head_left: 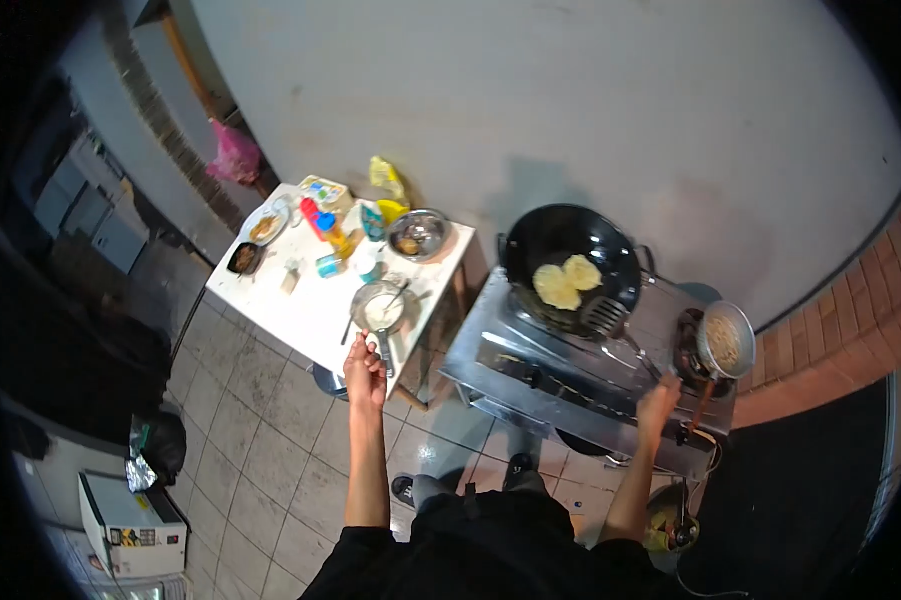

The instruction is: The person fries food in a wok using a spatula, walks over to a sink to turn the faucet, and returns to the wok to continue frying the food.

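Observation:
My right hand (659, 400) is closed around the handle of a slotted spatula (605, 317). The spatula's head rests at the near rim of a black wok (531, 225), beside two pale yellow, flat round pieces of food (558, 287) that touch each other inside it. My left hand (365, 370) is raised by the front edge of the white table (281, 305), its fingers curled in a pinch; whether anything is in them I cannot make out. Just beyond it stands a pan (399, 312) with white contents, a utensil in it and a dark handle.
The wok sits on a metal stove (491, 345); a pot of beige food (723, 340) stands on its right burner. On the table are a metal bowl (419, 235), a yellow bottle (336, 235), a plate of food (267, 225) and a small black dish (246, 259).

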Action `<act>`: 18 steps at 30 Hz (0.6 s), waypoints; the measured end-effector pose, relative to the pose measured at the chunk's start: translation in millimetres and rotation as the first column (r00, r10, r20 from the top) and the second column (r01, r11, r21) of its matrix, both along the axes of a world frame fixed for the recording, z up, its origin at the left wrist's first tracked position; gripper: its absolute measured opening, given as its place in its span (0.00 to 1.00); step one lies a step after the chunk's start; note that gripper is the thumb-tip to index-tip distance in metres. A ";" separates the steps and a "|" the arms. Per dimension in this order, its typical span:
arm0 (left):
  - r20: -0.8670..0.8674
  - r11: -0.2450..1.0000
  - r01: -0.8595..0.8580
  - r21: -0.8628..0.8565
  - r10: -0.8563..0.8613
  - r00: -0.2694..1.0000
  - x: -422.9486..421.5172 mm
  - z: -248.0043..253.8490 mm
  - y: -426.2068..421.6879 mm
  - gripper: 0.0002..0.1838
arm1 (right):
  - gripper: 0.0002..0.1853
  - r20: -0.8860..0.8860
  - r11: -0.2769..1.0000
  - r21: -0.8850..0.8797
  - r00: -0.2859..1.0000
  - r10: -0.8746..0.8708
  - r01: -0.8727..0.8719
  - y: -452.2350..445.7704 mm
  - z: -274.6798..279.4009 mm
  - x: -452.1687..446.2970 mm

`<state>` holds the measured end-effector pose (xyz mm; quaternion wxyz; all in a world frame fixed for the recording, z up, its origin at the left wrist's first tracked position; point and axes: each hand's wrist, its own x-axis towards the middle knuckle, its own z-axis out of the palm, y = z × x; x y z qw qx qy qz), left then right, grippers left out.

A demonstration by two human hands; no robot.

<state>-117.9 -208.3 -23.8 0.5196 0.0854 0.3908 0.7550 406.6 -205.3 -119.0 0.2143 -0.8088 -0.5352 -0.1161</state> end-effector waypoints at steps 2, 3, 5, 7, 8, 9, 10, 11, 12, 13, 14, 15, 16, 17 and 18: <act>-0.017 0.995 -0.081 -0.049 0.081 0.997 -26.5 3.3 -11.8 0.14 | 0.25 -0.054 0.994 -0.103 0.998 -0.031 0.026 -0.7 30.9 -42.5; -0.046 0.993 -0.099 -0.057 0.097 0.994 -41.5 3.8 -19.3 0.15 | 0.26 -0.107 0.994 -0.098 0.992 -0.066 0.055 4.3 33.2 -67.3; -0.106 0.994 -0.081 -0.070 0.073 0.992 -73.4 0.1 -37.7 0.17 | 0.23 -0.224 0.994 -0.069 0.970 -0.092 0.079 9.4 58.0 -146.8; -0.105 0.994 -0.058 -0.096 0.048 0.993 -109.8 -8.3 -53.7 0.15 | 0.21 -0.209 0.998 -0.006 0.976 0.062 -0.065 18.2 46.0 -226.6; -0.118 0.994 -0.054 -0.096 0.043 0.992 -128.1 -16.0 -61.7 0.14 | 0.19 -0.178 0.979 0.057 0.963 0.204 -0.196 21.8 39.9 -266.4; -0.113 0.989 -0.075 -0.128 0.060 0.992 -144.7 -15.8 -68.6 0.13 | 0.17 -0.203 0.927 0.175 0.910 0.362 -0.331 22.9 40.3 -313.5; -0.110 0.983 -0.098 -0.156 0.082 0.991 -161.4 -14.1 -73.4 0.13 | 0.15 -0.210 0.843 0.297 0.831 0.516 -0.448 22.5 43.7 -366.0; -0.082 0.978 -0.118 -0.174 0.105 0.991 -177.7 -14.2 -76.6 0.12 | 0.14 -0.318 0.796 0.304 0.732 0.603 -0.524 17.8 54.5 -421.1; -0.047 0.984 -0.113 -0.135 0.107 0.993 -195.8 -17.1 -80.4 0.12 | 0.13 -0.419 0.742 0.315 0.615 0.668 -0.592 7.3 67.1 -474.1; -0.048 0.981 -0.121 -0.150 0.115 0.992 -212.8 -13.9 -83.2 0.12 | 0.13 -0.494 0.670 0.310 0.488 0.720 -0.675 -3.3 76.8 -521.3; -0.047 0.978 -0.130 -0.160 0.124 0.991 -230.5 -10.4 -83.1 0.13 | 0.14 -0.559 0.585 0.314 0.352 0.751 -0.748 -10.5 84.3 -566.1; -0.037 0.980 -0.140 -0.144 0.136 0.990 -250.7 -11.2 -82.2 0.12 | 0.13 -0.599 0.526 0.347 0.248 0.761 -0.776 -17.6 85.5 -609.0; -0.036 0.977 -0.171 -0.127 0.168 0.985 -272.0 -13.6 -79.4 0.12 | 0.13 -0.633 0.463 0.384 0.137 0.762 -0.799 -25.2 84.9 -650.4; -0.034 0.968 -0.224 -0.115 0.221 0.975 -293.7 -17.9 -76.8 0.12 | 0.13 -0.625 0.424 0.411 0.089 0.775 -0.807 -32.3 92.6 -690.4; -0.029 0.955 -0.278 -0.107 0.276 0.961 -315.5 -23.2 -75.5 0.12 | 0.13 -0.620 0.383 0.435 0.038 0.784 -0.815 -38.9 97.9 -726.7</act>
